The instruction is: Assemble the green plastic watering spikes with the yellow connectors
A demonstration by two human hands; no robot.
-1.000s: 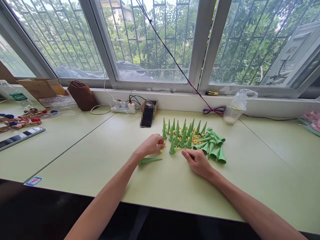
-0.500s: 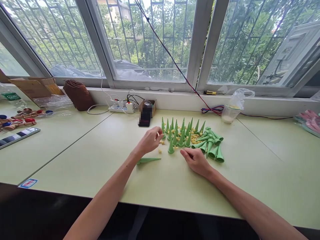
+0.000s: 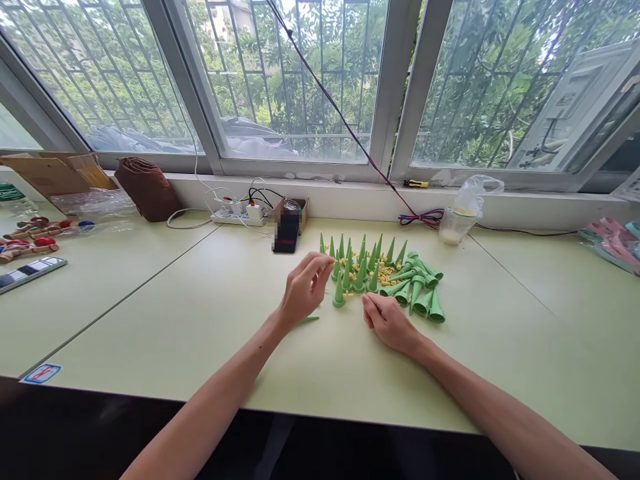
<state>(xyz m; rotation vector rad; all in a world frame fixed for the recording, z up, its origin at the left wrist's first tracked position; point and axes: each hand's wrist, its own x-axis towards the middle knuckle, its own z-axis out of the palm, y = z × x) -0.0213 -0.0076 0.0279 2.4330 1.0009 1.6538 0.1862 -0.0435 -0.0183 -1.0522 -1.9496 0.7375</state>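
Reaching to the centre of the frame, the left hand (image 3: 304, 287) has thumb and forefinger tips together, near upright, pointed green cones (image 3: 339, 292); whether they pinch something, I cannot tell. Right of it, the right hand (image 3: 393, 321) curls its fingers closed, beside small yellow pieces (image 3: 385, 275) and lying, hollow-ended cones (image 3: 423, 303).

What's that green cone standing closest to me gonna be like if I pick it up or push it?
The front green cone is probably light for its size, since the lying cones show hollow open ends. Its smooth, clean outline suggests fairly stiff plastic. Pushed near its narrow tip, it might topple; low on its wider base, it would more likely slide.
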